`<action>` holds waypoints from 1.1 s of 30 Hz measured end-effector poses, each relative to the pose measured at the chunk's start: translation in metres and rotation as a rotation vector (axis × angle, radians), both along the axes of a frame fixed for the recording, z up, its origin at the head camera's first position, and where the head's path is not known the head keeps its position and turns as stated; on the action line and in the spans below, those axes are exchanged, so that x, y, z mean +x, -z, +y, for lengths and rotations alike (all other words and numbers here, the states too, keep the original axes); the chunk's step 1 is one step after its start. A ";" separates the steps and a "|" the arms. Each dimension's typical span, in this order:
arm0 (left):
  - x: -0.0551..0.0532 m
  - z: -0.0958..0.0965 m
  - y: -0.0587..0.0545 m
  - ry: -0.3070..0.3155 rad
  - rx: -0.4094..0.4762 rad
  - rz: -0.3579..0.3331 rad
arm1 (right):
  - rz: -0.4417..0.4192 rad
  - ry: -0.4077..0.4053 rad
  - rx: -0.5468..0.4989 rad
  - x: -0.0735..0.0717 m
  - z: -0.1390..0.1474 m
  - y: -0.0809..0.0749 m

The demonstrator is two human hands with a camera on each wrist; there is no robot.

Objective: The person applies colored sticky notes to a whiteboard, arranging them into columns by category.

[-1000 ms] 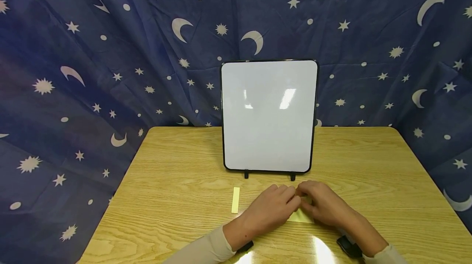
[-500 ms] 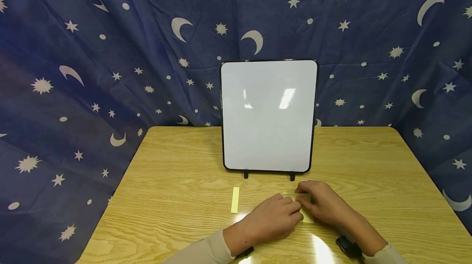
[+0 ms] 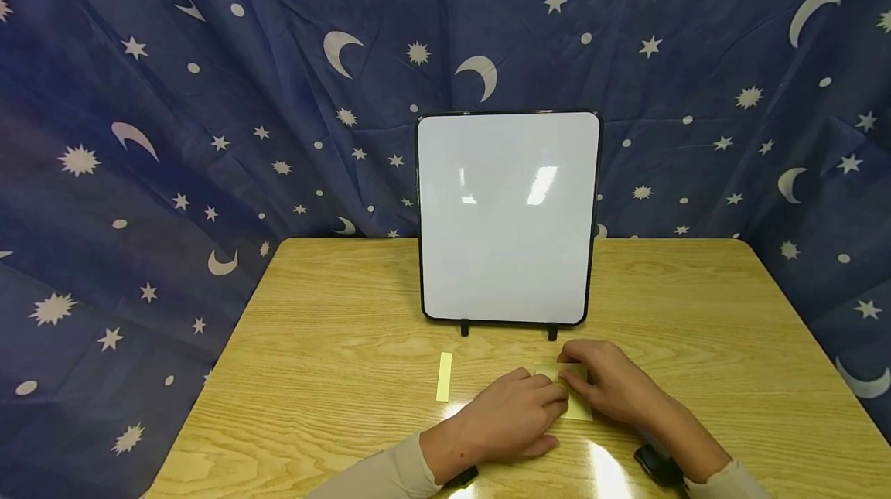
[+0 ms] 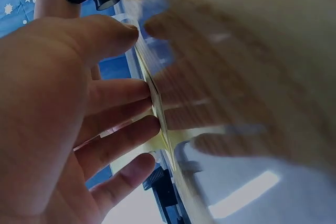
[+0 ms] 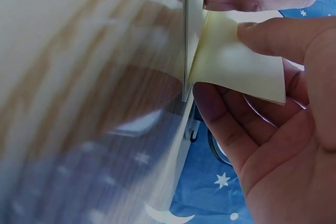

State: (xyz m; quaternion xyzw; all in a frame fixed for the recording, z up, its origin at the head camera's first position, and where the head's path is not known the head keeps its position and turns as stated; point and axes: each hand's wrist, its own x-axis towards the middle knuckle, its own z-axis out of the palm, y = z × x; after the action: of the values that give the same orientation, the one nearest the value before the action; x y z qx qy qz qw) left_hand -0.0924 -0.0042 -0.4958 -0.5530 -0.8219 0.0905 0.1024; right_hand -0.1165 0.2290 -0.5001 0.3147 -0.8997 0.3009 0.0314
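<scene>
A pale yellow pad of sticky notes [image 3: 579, 409] lies on the table in front of the whiteboard, partly covered by both hands. In the right wrist view the top sticky note [image 5: 236, 66] bends up from the thin stack [image 5: 195, 19]. My right hand [image 3: 612, 384] pinches that raised sheet, thumb on one face and fingers behind the other. My left hand [image 3: 513, 415] rests its fairly straight fingertips on the pad's left part, thumb held apart. To the left, a narrow yellow paper strip [image 3: 444, 377] lies alone on the wood.
A black-framed whiteboard [image 3: 508, 220] stands upright on small black feet just beyond the hands. The glossy wooden table [image 3: 313, 375] reaches back to a blue curtain [image 3: 209, 97] with moons and stars.
My left hand has shifted slightly towards me, and its thumb has moved off the paper and spread away. More of the pad shows now. The right hand stays nearly in place.
</scene>
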 end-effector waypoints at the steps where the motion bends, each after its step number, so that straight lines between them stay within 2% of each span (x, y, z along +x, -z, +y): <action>1: 0.000 0.000 0.000 -0.001 0.003 0.000 | 0.003 -0.003 0.001 0.000 0.000 0.000; 4: -0.001 0.000 0.001 -0.002 0.018 0.000 | 0.022 -0.019 0.004 -0.001 0.000 -0.001; 9: -0.001 0.001 0.001 -0.004 0.033 -0.007 | 0.103 -0.049 0.017 -0.003 0.000 0.003; 16: 0.000 0.001 0.000 -0.016 0.019 -0.034 | 0.151 -0.034 0.107 -0.005 0.000 0.003; 20: 0.000 0.001 0.000 -0.029 0.017 -0.055 | 0.147 -0.025 0.147 -0.006 -0.001 -0.002; 27: 0.000 0.002 -0.001 -0.031 0.017 -0.044 | 0.057 -0.044 0.122 -0.009 -0.002 -0.010; 33: 0.001 0.003 -0.002 -0.039 0.010 -0.068 | 0.058 -0.051 0.124 -0.013 -0.001 -0.011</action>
State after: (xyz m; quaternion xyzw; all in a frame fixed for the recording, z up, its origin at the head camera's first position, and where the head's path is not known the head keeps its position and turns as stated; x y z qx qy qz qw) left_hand -0.0919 -0.0012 -0.4939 -0.5393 -0.8359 0.0695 0.0751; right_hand -0.1291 0.2277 -0.4889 0.3475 -0.9069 0.2362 0.0301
